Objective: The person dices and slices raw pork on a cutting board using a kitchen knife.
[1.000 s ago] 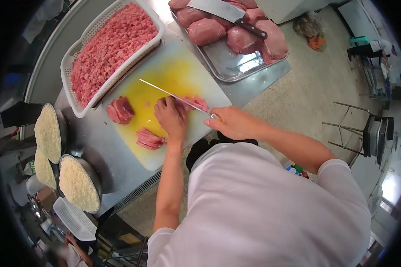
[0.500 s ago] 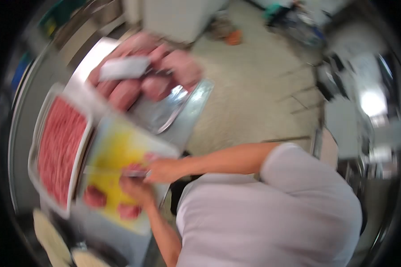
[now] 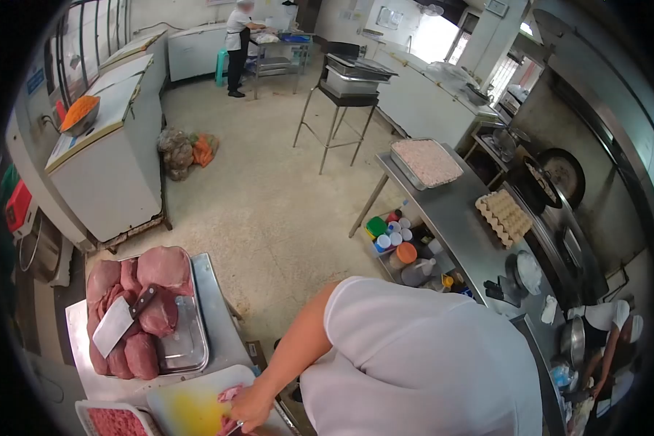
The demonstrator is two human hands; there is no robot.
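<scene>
My right hand (image 3: 251, 408) rests at the bottom edge on the yellow-stained cutting board (image 3: 185, 407), closed around a knife whose handle barely shows beneath it. Pink meat slices (image 3: 229, 394) lie just beside the fingers. My left hand is out of the picture. Left of the board, a corner of a white basket of diced meat (image 3: 109, 421) shows. Behind the board stands a steel tray (image 3: 196, 349) of large meat chunks with a cleaver (image 3: 120, 320) lying on top.
A white chest freezer (image 3: 116, 167) with an orange bowl (image 3: 80, 112) stands at the left. Bags (image 3: 185, 152) lie on the floor. A steel counter (image 3: 450, 211) at the right bears a meat tray (image 3: 425, 160) and eggs (image 3: 505, 214). One person (image 3: 236, 43) works far back, another (image 3: 603, 327) at the lower right.
The view has swung up from the cutting board to the room. The board, basket and tray have slid to the lower left, and my left hand has dropped out of sight.
</scene>
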